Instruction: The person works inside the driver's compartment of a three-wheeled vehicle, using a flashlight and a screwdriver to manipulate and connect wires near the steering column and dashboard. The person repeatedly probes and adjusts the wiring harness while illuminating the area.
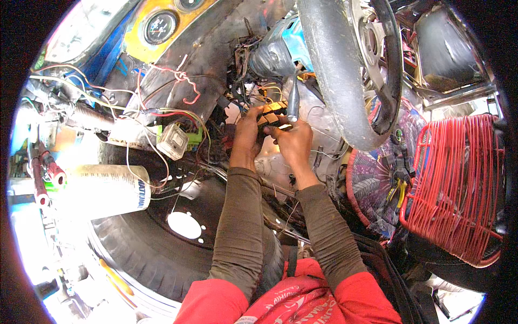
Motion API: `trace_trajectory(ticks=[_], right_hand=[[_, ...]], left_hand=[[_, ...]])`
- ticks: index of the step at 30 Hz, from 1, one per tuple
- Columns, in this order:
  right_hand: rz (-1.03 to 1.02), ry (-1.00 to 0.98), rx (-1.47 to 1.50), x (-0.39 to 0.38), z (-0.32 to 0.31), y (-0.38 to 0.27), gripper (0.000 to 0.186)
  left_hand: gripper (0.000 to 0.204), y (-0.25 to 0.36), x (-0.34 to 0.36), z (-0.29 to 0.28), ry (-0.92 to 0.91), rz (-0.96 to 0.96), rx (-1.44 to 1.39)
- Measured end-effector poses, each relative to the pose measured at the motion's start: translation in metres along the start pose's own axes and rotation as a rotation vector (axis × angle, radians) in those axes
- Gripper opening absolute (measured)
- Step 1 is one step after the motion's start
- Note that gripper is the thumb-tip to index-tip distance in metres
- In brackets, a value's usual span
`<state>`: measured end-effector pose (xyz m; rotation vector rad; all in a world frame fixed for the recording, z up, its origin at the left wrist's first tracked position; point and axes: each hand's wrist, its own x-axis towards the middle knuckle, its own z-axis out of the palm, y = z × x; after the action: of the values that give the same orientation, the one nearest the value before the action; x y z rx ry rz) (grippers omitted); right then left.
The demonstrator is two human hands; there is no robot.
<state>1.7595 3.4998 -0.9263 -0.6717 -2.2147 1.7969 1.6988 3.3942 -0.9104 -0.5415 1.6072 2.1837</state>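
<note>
Below the steering column, a cluster of yellow-orange connector blocks (275, 106) with dark parts sits among loose wires. My left hand (246, 139) is closed at its left side, fingertips pressed against the blocks. From the right, my right hand (294, 141) reaches in with curled fingers, its thumb and forefinger pinched near the lower blocks; what lies between them is hidden. Just above my right hand, a dark tapered stalk (293, 100) hangs down from the column. Thin yellow wires (268, 87) run behind the blocks.
The steering wheel (345, 75) looms at upper right, close to my right hand. Beside it stands a red corded seat frame (456, 186). A large tyre (156, 264) lies at lower left under a white cylindrical can (116, 189). Loose wires (183, 78) dangle at left, near a gauge (160, 27).
</note>
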Motion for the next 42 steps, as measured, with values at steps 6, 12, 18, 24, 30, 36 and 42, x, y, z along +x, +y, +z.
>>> trace_trajectory(ticks=[6,12,18,24,30,36,42], right_hand=[[-0.155,-0.230,-0.136,0.013,-0.011,0.005,0.026],[-0.447,-0.151,-0.282,0.015,-0.005,0.018,0.028],[-0.247,-0.243,-0.296,0.040,0.001,0.037,0.021],[-0.450,-0.110,-0.352,0.047,0.009,0.042,0.016],[-0.376,-0.138,-0.398,0.034,0.001,0.021,0.025],[-0.427,-0.203,-0.487,0.005,-0.013,0.014,0.028],[-0.599,0.017,-0.660,0.015,-0.023,0.022,0.059]], left_hand=[[0.033,0.010,0.001,-0.007,-0.035,-0.020,0.155],[0.038,0.017,0.004,-0.007,0.054,-0.008,0.327],[0.038,0.009,0.011,-0.011,0.083,0.065,0.442],[0.045,-0.003,0.026,-0.019,0.086,0.122,0.432],[0.045,-0.002,0.010,-0.019,-0.013,0.206,0.343],[0.048,-0.001,-0.004,-0.031,-0.030,-0.038,0.218],[0.051,-0.007,0.002,-0.023,-0.075,0.297,0.197]])
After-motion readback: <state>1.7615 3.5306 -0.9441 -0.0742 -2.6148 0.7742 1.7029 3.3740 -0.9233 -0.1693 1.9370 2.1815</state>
